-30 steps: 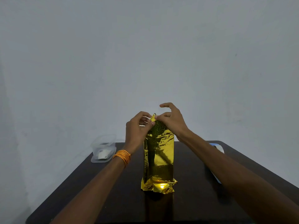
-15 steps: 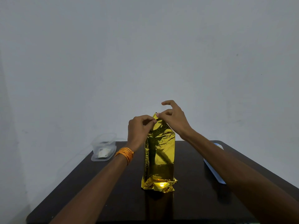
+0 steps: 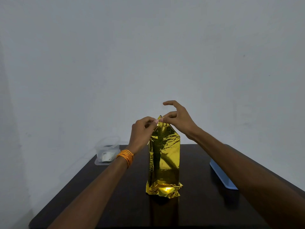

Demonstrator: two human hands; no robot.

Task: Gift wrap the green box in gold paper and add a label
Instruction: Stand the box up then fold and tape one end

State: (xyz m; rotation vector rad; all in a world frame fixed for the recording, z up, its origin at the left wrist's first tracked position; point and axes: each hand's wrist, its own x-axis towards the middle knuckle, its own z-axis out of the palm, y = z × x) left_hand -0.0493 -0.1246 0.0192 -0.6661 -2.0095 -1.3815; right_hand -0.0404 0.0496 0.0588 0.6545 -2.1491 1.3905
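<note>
A tall box wrapped in shiny gold paper stands upright in the middle of the dark table. None of the green box shows through the wrap. The paper's bottom end is crumpled on the table. At the top, the paper comes to a peak. My left hand pinches that peak from the left with thumb and fingertips. My right hand pinches it from the right, its other fingers spread and raised. An orange thread band circles my left wrist.
A clear plastic container with small white items inside sits at the table's back left corner. A light blue flat tray lies along the right side, partly hidden by my right forearm. A plain pale wall stands behind.
Both hands stay at the top fold. The paper's peak has been drawn up and pinched tighter, and my right fingers have opened and lifted a little.
</note>
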